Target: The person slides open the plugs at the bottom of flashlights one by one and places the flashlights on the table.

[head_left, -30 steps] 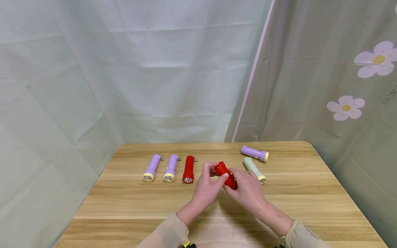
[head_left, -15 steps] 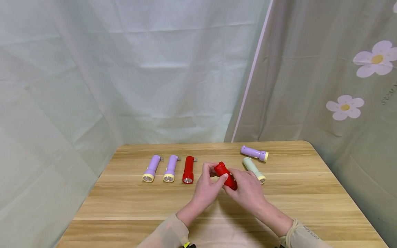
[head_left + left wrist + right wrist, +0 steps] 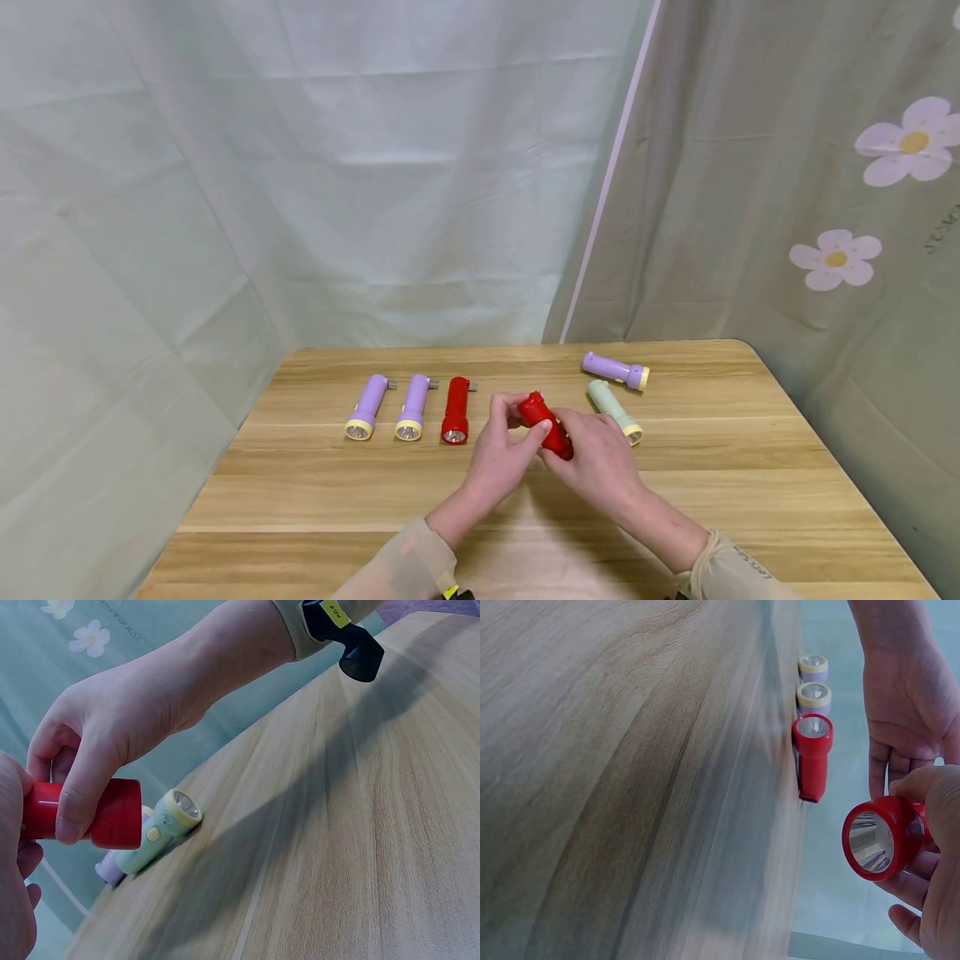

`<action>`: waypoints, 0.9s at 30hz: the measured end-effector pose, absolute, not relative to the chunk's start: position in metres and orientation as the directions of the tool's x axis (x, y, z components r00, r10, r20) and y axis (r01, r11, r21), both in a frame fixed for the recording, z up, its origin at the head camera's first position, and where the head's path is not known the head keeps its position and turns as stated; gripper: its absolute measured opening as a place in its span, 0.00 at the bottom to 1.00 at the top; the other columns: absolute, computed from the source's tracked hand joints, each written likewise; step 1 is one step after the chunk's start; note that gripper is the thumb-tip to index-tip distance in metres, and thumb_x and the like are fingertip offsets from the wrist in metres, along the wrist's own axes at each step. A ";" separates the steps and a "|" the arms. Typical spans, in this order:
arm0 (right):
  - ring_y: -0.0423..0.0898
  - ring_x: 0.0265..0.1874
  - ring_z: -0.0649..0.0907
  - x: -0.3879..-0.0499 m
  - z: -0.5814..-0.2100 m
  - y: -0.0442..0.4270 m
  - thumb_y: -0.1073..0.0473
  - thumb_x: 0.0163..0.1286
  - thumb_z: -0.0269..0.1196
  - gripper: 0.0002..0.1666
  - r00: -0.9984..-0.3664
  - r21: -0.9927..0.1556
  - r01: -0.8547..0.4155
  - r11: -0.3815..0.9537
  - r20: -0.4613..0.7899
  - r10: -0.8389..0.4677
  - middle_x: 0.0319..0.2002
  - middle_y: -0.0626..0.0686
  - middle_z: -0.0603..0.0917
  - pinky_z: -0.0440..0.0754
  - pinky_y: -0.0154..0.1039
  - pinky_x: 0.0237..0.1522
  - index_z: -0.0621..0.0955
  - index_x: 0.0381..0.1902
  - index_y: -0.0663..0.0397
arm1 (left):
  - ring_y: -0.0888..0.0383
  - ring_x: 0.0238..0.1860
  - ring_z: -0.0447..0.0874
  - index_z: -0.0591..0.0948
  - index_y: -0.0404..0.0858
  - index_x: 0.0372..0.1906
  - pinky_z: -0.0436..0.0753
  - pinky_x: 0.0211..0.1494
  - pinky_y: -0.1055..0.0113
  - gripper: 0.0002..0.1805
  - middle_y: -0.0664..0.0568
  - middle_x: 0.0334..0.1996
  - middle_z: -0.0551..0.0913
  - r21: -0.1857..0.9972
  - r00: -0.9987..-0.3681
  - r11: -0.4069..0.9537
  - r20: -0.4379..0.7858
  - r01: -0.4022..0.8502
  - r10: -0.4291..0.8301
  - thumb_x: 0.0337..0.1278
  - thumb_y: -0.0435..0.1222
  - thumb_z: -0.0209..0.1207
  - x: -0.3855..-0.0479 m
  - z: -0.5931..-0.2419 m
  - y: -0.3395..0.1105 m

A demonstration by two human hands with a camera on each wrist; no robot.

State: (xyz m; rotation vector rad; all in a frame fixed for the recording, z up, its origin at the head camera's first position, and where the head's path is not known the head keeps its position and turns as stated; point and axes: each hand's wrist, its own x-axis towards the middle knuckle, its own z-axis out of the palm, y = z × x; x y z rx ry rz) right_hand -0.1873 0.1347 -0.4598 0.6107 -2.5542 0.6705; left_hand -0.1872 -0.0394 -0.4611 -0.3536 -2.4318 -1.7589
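Note:
Both hands hold a red flashlight (image 3: 542, 421) above the table, tilted with its tail up and to the left in the head view. My left hand (image 3: 504, 454) grips the tail end between thumb and fingers. Around the head end, my right hand (image 3: 603, 458) curls its thumb and fingers. The reflector and lens (image 3: 871, 841) face the right wrist camera. A small pale bit shows at the tail; its kind is too small to tell. Left of the hands, another red flashlight (image 3: 456, 408) lies on the table with metal prongs sticking out sideways at its tail.
Two purple flashlights (image 3: 367, 407) with prongs out lie in a row left of the red one. Behind the right hand lies a mint green flashlight (image 3: 611, 406), and beyond it a third purple flashlight (image 3: 615, 369). Curtains surround the wooden table (image 3: 300, 500).
Both hands stay in place around the red flashlight. A small pale bit now shows at its tail end. The other flashlights have not moved.

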 end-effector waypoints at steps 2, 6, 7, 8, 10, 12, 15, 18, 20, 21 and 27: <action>0.37 0.29 0.79 -0.187 -0.460 0.135 0.50 0.57 0.76 0.24 -0.815 -0.353 -0.505 0.788 0.496 -0.301 0.34 0.41 0.86 0.76 0.43 0.50 0.83 0.51 0.47 | 0.55 0.53 0.78 0.67 0.52 0.63 0.82 0.47 0.60 0.26 0.57 0.50 0.80 0.921 -0.966 0.296 0.229 0.254 0.118 0.68 0.46 0.64 -0.187 -0.462 -0.039; 0.37 0.29 0.80 -0.187 -0.460 0.135 0.50 0.57 0.76 0.25 -0.815 -0.350 -0.504 0.789 0.495 -0.301 0.34 0.41 0.86 0.76 0.43 0.50 0.83 0.51 0.47 | 0.55 0.53 0.78 0.67 0.52 0.63 0.83 0.46 0.61 0.25 0.57 0.50 0.80 0.924 -0.968 0.292 0.223 0.249 0.117 0.68 0.46 0.64 -0.187 -0.462 -0.039; 0.37 0.29 0.80 -0.187 -0.460 0.135 0.50 0.57 0.76 0.25 -0.814 -0.349 -0.505 0.789 0.495 -0.302 0.34 0.41 0.86 0.76 0.43 0.50 0.83 0.51 0.47 | 0.55 0.53 0.78 0.67 0.52 0.63 0.83 0.46 0.61 0.25 0.57 0.50 0.80 0.924 -0.968 0.291 0.223 0.248 0.116 0.68 0.46 0.64 -0.187 -0.461 -0.039; 0.37 0.29 0.80 -0.187 -0.460 0.135 0.50 0.57 0.76 0.25 -0.814 -0.349 -0.506 0.789 0.496 -0.302 0.34 0.41 0.86 0.76 0.43 0.50 0.83 0.51 0.47 | 0.55 0.53 0.78 0.67 0.52 0.63 0.83 0.46 0.61 0.25 0.57 0.50 0.80 0.924 -0.968 0.291 0.223 0.248 0.116 0.68 0.46 0.64 -0.187 -0.461 -0.039; 0.37 0.29 0.80 -0.187 -0.460 0.134 0.50 0.57 0.76 0.25 -0.813 -0.348 -0.506 0.789 0.497 -0.303 0.35 0.41 0.86 0.76 0.43 0.50 0.83 0.51 0.47 | 0.55 0.53 0.78 0.67 0.52 0.63 0.83 0.46 0.61 0.25 0.57 0.50 0.80 0.925 -0.968 0.290 0.222 0.247 0.115 0.68 0.46 0.64 -0.187 -0.461 -0.039; 0.37 0.29 0.80 -0.186 -0.460 0.134 0.50 0.57 0.76 0.25 -0.813 -0.349 -0.506 0.789 0.498 -0.302 0.35 0.41 0.86 0.76 0.43 0.50 0.83 0.51 0.46 | 0.55 0.53 0.78 0.67 0.52 0.63 0.83 0.46 0.61 0.25 0.57 0.50 0.80 0.924 -0.968 0.290 0.223 0.248 0.115 0.68 0.46 0.64 -0.187 -0.461 -0.039; 0.37 0.29 0.80 -0.186 -0.460 0.134 0.50 0.57 0.76 0.25 -0.814 -0.351 -0.506 0.788 0.497 -0.301 0.35 0.41 0.86 0.76 0.43 0.50 0.83 0.51 0.46 | 0.55 0.53 0.78 0.67 0.52 0.64 0.83 0.46 0.61 0.25 0.57 0.51 0.80 0.924 -0.968 0.289 0.223 0.249 0.118 0.68 0.46 0.64 -0.187 -0.462 -0.039; 0.37 0.29 0.80 -0.186 -0.461 0.134 0.50 0.57 0.76 0.25 -0.814 -0.351 -0.505 0.788 0.497 -0.301 0.35 0.41 0.86 0.76 0.44 0.50 0.83 0.51 0.46 | 0.55 0.53 0.78 0.67 0.52 0.64 0.83 0.46 0.61 0.25 0.57 0.51 0.80 0.925 -0.967 0.288 0.222 0.249 0.123 0.68 0.46 0.64 -0.187 -0.462 -0.039; 0.38 0.30 0.80 -0.186 -0.461 0.134 0.50 0.57 0.77 0.25 -0.814 -0.352 -0.505 0.788 0.497 -0.300 0.35 0.42 0.87 0.76 0.44 0.50 0.83 0.51 0.46 | 0.55 0.54 0.77 0.67 0.52 0.64 0.84 0.46 0.62 0.25 0.57 0.51 0.80 0.925 -0.967 0.288 0.222 0.249 0.124 0.68 0.46 0.64 -0.187 -0.462 -0.040; 0.38 0.30 0.80 -0.186 -0.461 0.134 0.50 0.57 0.77 0.25 -0.814 -0.353 -0.505 0.788 0.497 -0.300 0.35 0.42 0.87 0.76 0.44 0.50 0.83 0.51 0.47 | 0.55 0.54 0.77 0.67 0.52 0.64 0.84 0.46 0.62 0.26 0.57 0.51 0.80 0.924 -0.967 0.289 0.222 0.250 0.125 0.68 0.46 0.64 -0.187 -0.462 -0.040; 0.37 0.29 0.80 -0.186 -0.461 0.134 0.50 0.57 0.76 0.24 -0.812 -0.347 -0.508 0.788 0.497 -0.304 0.34 0.41 0.86 0.76 0.44 0.50 0.83 0.50 0.46 | 0.55 0.52 0.79 0.67 0.52 0.64 0.82 0.47 0.60 0.25 0.57 0.50 0.81 0.915 -0.963 0.302 0.241 0.267 0.122 0.68 0.46 0.64 -0.187 -0.462 -0.039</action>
